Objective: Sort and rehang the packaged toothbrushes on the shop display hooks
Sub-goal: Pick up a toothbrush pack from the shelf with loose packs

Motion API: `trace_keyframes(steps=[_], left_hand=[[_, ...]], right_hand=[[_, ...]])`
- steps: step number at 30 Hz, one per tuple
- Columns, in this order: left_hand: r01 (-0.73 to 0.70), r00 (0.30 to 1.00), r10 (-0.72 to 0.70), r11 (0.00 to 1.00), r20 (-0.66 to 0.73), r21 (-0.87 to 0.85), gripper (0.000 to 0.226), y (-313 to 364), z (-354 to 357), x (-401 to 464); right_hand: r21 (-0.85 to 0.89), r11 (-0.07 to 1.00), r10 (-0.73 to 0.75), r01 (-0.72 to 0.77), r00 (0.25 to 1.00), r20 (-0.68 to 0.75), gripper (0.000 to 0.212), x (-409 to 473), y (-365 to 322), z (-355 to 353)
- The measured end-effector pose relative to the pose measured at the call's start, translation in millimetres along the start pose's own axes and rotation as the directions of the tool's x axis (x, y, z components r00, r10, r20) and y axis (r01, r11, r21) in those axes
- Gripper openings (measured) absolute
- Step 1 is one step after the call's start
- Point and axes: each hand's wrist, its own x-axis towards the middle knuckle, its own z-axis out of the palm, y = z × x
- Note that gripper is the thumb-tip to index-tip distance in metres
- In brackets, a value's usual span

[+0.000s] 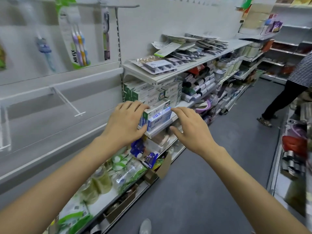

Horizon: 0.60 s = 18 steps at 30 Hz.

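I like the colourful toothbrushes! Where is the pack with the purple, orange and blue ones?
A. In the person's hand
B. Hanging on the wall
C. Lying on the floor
B: the toothbrush pack hangs from a hook on the white wall panel, high above both hands.

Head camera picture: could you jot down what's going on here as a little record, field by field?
place: shop aisle with white shelving
left hand: fingers resting on the stacked toothpaste boxes, not clearly gripping
right hand: open, fingertips at the boxes' right end
hanging on hooks: three-toothbrush pack, a blurred blue pack, a single dark brush pack
bare hook: nothing on it
top shelf: loose toothbrush packs lying flat in a heap
bystander: striped top, far right
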Motion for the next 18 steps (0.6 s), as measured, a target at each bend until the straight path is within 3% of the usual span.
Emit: trace_keyframes(steps=[8, 18], left_hand=[[0.069, 0.997, -0.071, 0.995, -0.030, -0.070, 0.051, -24.0, 61.0, 129.6], [0.298, 0.952, -0.289, 0.949, 0.099, -0.101, 0.062, -87.4, 103.2, 238.5]], right_hand=[[-0.017, 1.000, 0.026, -0.026, 1.000, 0.004, 0.058, 99.0, 85.1, 24.7], [0.073, 0.997, 0.032, -0.033, 0.999, 0.025, 0.057, 210.1, 164.2, 53.0]])
